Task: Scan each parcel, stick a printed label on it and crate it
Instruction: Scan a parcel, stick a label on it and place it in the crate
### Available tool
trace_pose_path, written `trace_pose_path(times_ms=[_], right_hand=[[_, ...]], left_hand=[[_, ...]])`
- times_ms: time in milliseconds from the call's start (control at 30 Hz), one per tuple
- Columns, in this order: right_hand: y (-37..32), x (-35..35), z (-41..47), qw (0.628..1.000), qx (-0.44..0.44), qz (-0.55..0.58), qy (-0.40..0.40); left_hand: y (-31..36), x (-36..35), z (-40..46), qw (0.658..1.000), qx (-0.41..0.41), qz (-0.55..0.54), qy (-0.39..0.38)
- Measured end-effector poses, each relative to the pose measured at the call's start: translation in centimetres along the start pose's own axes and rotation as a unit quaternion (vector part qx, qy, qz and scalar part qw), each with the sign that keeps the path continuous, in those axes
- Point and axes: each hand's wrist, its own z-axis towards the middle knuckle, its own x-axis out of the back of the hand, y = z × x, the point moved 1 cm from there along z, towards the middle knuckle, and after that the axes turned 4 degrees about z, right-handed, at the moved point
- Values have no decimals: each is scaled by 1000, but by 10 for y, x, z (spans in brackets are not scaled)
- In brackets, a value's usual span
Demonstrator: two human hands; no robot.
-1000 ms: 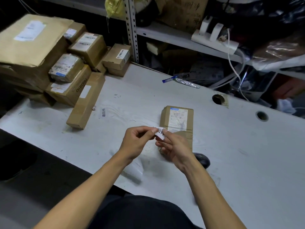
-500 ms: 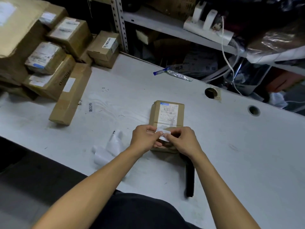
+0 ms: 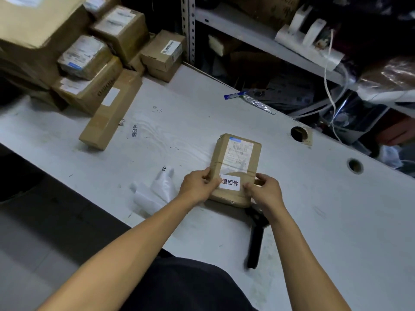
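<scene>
Black handheld scanner [image 3: 256, 241] lies nearest, just behind the parcel [image 3: 235, 169]. On the parcel's near end, left hand [image 3: 197, 187] and right hand [image 3: 265, 191] pinch the white printed label [image 3: 230, 182]. Beyond, on the table [image 3: 179, 122], stacked cartons [image 3: 89, 63].

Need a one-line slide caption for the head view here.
Both hands, left hand and right hand, press a white printed label onto a brown parcel on the grey table.

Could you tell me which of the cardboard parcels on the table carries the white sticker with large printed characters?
The flat parcel lying alone between both hands; the sticker sits at its near end. The stacked parcels show only shipping labels.
</scene>
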Motion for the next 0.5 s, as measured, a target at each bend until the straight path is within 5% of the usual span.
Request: trace_pose_path(times_ms=[167, 300, 500], right_hand=[[-18, -1, -24, 993, 103, 57, -16], [-40, -14, -47, 981, 176, 66, -47], [-59, -70, -81, 964, 229, 89, -102]], left_hand=[[-9, 16, -16, 983, -37, -177, 23], [-26, 43, -48, 935, -43, -348, 57], [-87, 73, -125, 856, -33, -473, 206]])
